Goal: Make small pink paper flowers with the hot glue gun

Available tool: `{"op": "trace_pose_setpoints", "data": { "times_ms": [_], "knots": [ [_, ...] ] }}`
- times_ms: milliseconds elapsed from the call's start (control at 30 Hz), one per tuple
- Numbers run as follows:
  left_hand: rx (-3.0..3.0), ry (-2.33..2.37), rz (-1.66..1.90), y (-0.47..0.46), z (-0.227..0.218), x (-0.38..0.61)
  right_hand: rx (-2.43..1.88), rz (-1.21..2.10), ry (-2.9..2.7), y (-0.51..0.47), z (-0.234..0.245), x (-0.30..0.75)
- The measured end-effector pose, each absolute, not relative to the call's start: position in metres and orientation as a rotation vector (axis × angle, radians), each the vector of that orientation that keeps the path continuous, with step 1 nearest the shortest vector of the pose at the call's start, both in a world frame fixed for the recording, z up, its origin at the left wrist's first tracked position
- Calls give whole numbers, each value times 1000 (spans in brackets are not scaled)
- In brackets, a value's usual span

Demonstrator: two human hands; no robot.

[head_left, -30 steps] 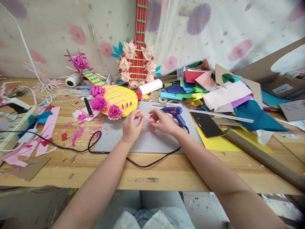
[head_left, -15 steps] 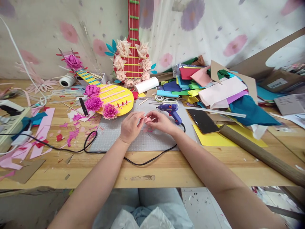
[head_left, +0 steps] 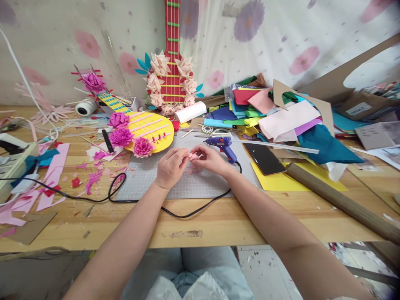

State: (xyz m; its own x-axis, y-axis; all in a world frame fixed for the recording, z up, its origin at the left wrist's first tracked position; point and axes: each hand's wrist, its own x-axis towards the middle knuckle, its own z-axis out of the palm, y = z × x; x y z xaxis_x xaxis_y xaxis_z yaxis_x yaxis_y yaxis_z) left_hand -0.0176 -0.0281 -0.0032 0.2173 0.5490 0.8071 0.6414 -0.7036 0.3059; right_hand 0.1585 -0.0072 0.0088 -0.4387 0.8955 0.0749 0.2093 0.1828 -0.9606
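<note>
My left hand point(head_left: 170, 167) and my right hand point(head_left: 210, 160) meet over the grey cutting mat point(head_left: 146, 179). Both pinch a small pale pink paper piece point(head_left: 193, 155) between their fingertips. More pink scraps lie on the mat just under the hands. A blue glue gun point(head_left: 222, 145) lies right behind my right hand, its black cord point(head_left: 175, 211) looping along the mat's front edge.
A yellow paper guitar point(head_left: 146, 127) with magenta flowers lies at the left. A red guitar point(head_left: 171, 71) leans on the wall. Coloured paper sheets point(head_left: 281, 118) pile at the right, with a black phone point(head_left: 264, 158), scissors point(head_left: 215, 132) and a cardboard tube point(head_left: 340, 202).
My hands have closed together, fingertips now meeting on the pink piece. The view has shifted slightly; the table's objects have not moved.
</note>
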Motion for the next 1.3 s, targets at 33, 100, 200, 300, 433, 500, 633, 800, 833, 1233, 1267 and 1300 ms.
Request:
{"op": "trace_pose_setpoints", "data": {
  "times_ms": [33, 100, 200, 300, 433, 500, 633, 800, 833, 1233, 1267, 1300],
  "knots": [
    [-2392, -1178, -1504, -28, -3, -18, -1049, 1287, -1785, -7, 9, 159],
    [-2424, -1209, -1497, -28, -4, -18, -1055, 1276, -1793, -7, 9, 159],
    [-2426, -1213, -1466, -29, -4, -19, -1043, 1272, -1804, -7, 9, 160],
    [-2407, -1182, -1436, -29, -3, -19, -1029, 1264, -1804, -7, 9, 160],
    [-2436, -1242, -1445, -29, -3, -19, -1047, 1270, -1798, -7, 9, 160],
    [-2454, -1258, -1450, -29, -3, -19, -1049, 1270, -1799, -7, 9, 160],
    [-2455, -1169, -1452, -33, -2, -20, -1037, 1271, -1794, -7, 9, 160],
    [-2365, -1338, -1659, -34, -4, -20, -1109, 1157, -1831, -8, 8, 158],
    [-2319, -1419, -1722, -34, -5, -19, -1130, 1088, -1857, -8, 8, 157],
    [-2303, -1601, -1819, -30, -10, -11, -1157, 657, -2026, -12, 6, 145],
    [-2306, -1577, -1800, -30, -10, -11, -1162, 652, -2030, -12, 6, 145],
    [-2310, -1550, -1780, -29, -10, -12, -1168, 649, -2035, -12, 6, 145]
  ]
}}
